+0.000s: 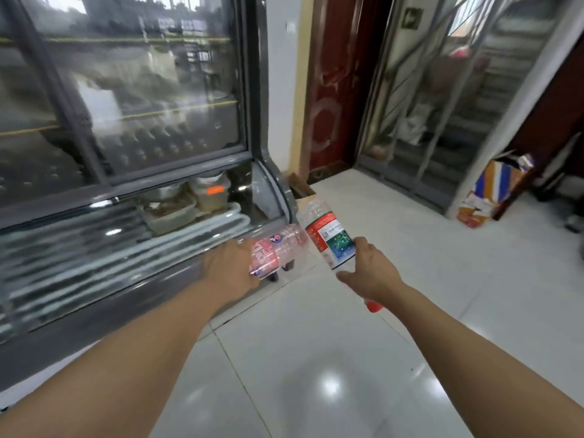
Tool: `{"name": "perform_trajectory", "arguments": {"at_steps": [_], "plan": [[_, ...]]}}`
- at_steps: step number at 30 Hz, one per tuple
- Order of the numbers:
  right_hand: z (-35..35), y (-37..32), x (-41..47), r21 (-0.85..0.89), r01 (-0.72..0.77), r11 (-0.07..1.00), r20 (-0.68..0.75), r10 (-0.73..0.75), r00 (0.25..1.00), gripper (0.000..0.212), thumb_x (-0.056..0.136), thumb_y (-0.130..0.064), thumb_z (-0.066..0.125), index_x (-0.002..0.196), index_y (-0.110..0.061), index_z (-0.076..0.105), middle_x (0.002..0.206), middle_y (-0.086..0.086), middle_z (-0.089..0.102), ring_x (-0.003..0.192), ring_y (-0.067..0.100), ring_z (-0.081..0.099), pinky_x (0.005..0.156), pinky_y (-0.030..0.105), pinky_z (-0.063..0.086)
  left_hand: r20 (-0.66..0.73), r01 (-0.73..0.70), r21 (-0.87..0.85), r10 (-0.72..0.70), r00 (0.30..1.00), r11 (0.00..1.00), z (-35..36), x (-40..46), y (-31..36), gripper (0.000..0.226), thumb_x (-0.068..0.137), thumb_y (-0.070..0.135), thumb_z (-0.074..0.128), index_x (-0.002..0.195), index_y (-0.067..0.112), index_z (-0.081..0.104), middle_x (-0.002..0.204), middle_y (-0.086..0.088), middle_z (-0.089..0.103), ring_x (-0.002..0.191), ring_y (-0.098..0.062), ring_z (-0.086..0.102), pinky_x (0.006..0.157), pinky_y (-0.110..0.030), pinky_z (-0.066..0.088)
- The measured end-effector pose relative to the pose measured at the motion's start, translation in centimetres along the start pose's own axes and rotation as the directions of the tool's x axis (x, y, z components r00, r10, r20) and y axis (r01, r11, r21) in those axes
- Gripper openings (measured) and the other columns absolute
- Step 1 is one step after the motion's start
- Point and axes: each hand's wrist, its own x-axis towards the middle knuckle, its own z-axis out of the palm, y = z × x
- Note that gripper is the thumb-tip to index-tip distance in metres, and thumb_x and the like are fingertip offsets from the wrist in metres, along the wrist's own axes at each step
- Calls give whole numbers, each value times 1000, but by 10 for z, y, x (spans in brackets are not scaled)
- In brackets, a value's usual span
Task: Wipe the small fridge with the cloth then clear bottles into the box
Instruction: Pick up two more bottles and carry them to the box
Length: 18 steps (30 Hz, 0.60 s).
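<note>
My left hand [232, 268] grips a clear plastic bottle with a pink-red label [278, 248], held sideways in front of the fridge's right end. My right hand [368, 268] grips a second clear bottle with a red, white and green label [328, 237]; its base points up and away, and its red cap shows below my wrist. The small grey fridge [132, 298] with a curved glass front stands on the left, with food containers inside. A cardboard box [303, 188] is partly visible on the floor behind the fridge's right end. No cloth is in view.
White glossy floor tiles [316, 358] stretch ahead and to the right. A dark red door [335, 90] and a metal grille gate [442, 105] stand behind. A colourful carton [493, 191] leans by the gate at the right. A large glass window sits above the fridge.
</note>
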Motion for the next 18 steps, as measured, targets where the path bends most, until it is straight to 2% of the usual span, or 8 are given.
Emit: {"name": "perform_trajectory", "arguments": {"at_steps": [4, 10, 18], "plan": [[-15, 42, 33, 11, -74, 997, -34, 75, 997, 62, 81, -36, 65, 129, -15, 34, 119, 10, 54, 102, 26, 54, 79, 36, 48, -5, -93, -9, 93, 996, 996, 2, 55, 43, 75, 69, 44, 71, 132, 23, 37, 120, -7, 55, 107, -26, 56, 85, -36, 44], [-42, 95, 108, -16, -161, 987, -80, 159, 984, 59, 80, -37, 66, 126, -14, 37, 117, 9, 54, 102, 26, 54, 78, 34, 45, -45, -212, -19, 211, 977, 977, 4, 163, 95, 61, 71, 42, 69, 124, 26, 42, 107, -4, 59, 93, -23, 60, 79, -37, 51], [-78, 153, 201, -2, -237, 972, -131, 235, 963, 60, 80, -38, 66, 127, -16, 36, 117, 7, 54, 98, 24, 55, 78, 36, 49, -52, -332, 10, 332, 942, 943, -5, 282, 163, 63, 72, 42, 70, 124, 25, 39, 108, -3, 57, 95, -21, 58, 81, -38, 48]]}}
